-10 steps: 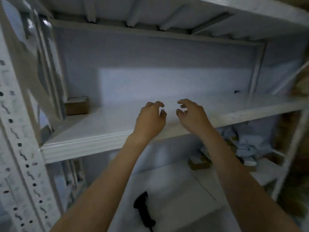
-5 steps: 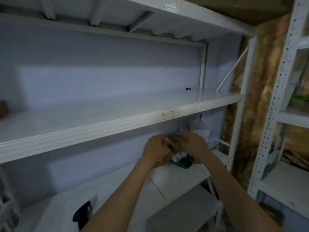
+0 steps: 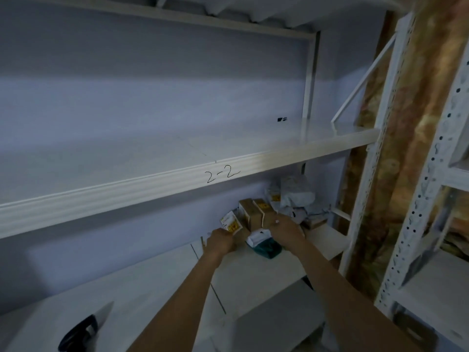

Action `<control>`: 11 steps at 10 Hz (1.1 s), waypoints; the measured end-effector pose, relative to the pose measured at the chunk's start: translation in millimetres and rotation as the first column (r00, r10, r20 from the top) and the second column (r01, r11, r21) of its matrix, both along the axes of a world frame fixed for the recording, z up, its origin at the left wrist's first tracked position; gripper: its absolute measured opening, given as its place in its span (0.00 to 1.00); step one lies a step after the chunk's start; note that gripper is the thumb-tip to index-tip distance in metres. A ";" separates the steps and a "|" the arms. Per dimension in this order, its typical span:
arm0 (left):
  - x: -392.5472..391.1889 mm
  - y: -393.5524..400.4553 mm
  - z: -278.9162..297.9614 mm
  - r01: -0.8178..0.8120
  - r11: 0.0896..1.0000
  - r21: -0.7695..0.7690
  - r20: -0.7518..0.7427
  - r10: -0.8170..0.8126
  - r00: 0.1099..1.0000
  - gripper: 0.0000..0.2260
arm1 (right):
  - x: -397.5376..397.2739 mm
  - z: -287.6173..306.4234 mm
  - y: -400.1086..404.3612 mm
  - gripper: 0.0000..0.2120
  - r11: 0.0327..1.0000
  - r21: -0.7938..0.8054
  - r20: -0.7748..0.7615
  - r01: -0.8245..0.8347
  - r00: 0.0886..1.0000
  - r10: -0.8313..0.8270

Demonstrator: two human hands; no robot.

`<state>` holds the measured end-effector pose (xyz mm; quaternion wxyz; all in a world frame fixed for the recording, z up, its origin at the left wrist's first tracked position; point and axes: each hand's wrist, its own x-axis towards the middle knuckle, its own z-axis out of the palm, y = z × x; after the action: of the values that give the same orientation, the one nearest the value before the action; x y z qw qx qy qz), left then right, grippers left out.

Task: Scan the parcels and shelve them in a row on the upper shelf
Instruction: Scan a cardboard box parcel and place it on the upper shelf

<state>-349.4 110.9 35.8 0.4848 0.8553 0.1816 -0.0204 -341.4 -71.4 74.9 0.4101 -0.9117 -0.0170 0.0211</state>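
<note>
My left hand [image 3: 220, 240] grips the near left corner of a small labelled box [image 3: 231, 223], fingers curled round its lower edge. My right hand [image 3: 286, 231] clamps the right side of the brown boxes [image 3: 255, 212] standing beside it, fingers wrapped out of sight behind them. The two hands are apart, with the boxes and a teal packet [image 3: 265, 246] between them.

The parcels sit at the far right of the lower shelf [image 3: 253, 273], under the board marked 2-2. The upper shelf [image 3: 152, 153] shows none in this view.

Step in hand, as I judge it: lifting a parcel off the pile for scanning. To do it well I should take one box only, hold it by its narrow sides so the label stays uncovered, and draw it straight toward me, so that the soft bags [image 3: 295, 196] leaning behind do not slump.

Orientation: the brown boxes stand on edge, long axis running near to far, yellow-stickered ends facing up and toward me. The small box tilts left, label face toward me.

The scanner [image 3: 80, 334] lies at the near left of the lower shelf, well apart from both hands.
</note>
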 end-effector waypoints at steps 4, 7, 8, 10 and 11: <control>117.0 46.0 -63.2 -0.206 0.644 -0.736 -0.128 0.166 0.978 0.15 | 133.7 -45.1 65.1 0.19 0.995 -0.091 -0.103 -0.029 0.994 0.020; 169.1 44.2 -88.0 -0.207 0.572 -0.794 -0.156 0.138 0.978 0.10 | 226.2 -109.9 85.3 0.17 0.993 0.003 -0.292 -0.114 0.950 0.110; 184.9 39.4 -100.5 -0.289 0.635 -0.716 -0.240 0.165 0.957 0.11 | 246.9 -125.3 88.8 0.15 0.978 -0.066 -0.344 -0.196 0.925 0.162; 208.3 29.8 -123.0 -0.295 0.672 -0.679 -0.272 0.144 0.952 0.22 | 247.8 -120.1 91.9 0.19 0.951 -0.141 -0.423 -0.275 0.885 0.194; 212.4 30.5 -125.5 -0.235 0.682 -0.692 -0.192 0.139 0.971 0.16 | 257.0 -125.5 90.4 0.23 0.952 -0.059 -0.389 -0.301 0.885 0.256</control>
<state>-137.1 141.4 -89.7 0.7639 0.5762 0.2757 -0.0921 -84.4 19.0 -50.6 0.3438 -0.9011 -0.0678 0.2553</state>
